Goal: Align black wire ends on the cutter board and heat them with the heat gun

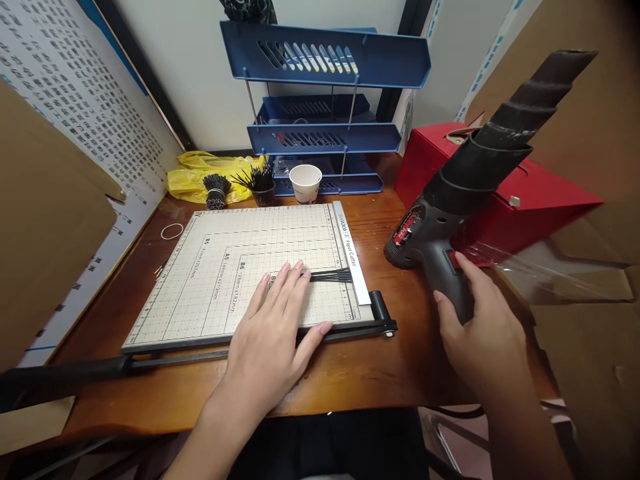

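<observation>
At my far left the black lever handle [65,370] lies low, and its metal arm [180,360] runs along the near edge of the paper cutter [170,300] on the wooden worktop [350,367], so I reckon that edge deserves the most care. A tied bundle [216,191] of thin black pieces stands behind the board. Next, the fingers of my left hand [270,327] lie nearly straight and slightly spread, palm down, with the thumb stretched out over the near edge; I would do better with it drawn in over the board. From beneath my fingertips a flat row of black strips [333,275] reaches right to the white bar [350,247]; even, light pressure should hold them parallel, though whether they pass under the bar I cannot tell. Further right, the black pistol-grip tool [465,177] seems to rest its rear end on the worktop, its stepped nozzle tilted up and away from the strips, which looks the safer aim. The fingers of my right hand [487,323] curl round its handle, forefinger at the red switch [453,259]; a light touch there seems wise, and the red box [540,213] just behind leaves little room to swing
</observation>
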The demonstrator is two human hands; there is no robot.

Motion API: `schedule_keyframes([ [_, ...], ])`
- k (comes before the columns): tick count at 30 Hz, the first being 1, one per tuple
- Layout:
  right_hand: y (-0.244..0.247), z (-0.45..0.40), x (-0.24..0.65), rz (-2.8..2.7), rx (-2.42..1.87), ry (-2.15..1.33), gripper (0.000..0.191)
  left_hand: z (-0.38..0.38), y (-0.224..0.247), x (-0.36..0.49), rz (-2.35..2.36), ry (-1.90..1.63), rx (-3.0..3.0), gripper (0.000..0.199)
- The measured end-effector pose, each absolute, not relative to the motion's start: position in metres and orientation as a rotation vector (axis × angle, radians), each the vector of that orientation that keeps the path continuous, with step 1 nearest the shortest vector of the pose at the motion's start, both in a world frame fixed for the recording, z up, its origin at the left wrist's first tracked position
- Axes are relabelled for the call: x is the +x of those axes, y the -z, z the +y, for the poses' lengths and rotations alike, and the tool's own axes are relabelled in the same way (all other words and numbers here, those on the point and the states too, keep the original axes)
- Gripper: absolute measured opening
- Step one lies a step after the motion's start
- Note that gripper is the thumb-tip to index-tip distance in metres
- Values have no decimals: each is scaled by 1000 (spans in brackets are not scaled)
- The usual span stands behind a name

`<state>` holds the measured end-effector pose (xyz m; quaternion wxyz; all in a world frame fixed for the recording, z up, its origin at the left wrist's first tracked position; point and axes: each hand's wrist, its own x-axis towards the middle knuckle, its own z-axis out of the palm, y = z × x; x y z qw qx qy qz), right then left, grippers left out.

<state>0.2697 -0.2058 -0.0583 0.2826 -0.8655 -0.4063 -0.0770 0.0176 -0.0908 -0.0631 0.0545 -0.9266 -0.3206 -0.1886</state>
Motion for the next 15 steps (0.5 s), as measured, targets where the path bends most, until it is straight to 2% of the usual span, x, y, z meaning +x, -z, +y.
schedule_keyframes([
  [15,57,-206,271,-1114,-2291,203,59,-92,65,17,-987,553,-2836,68],
])
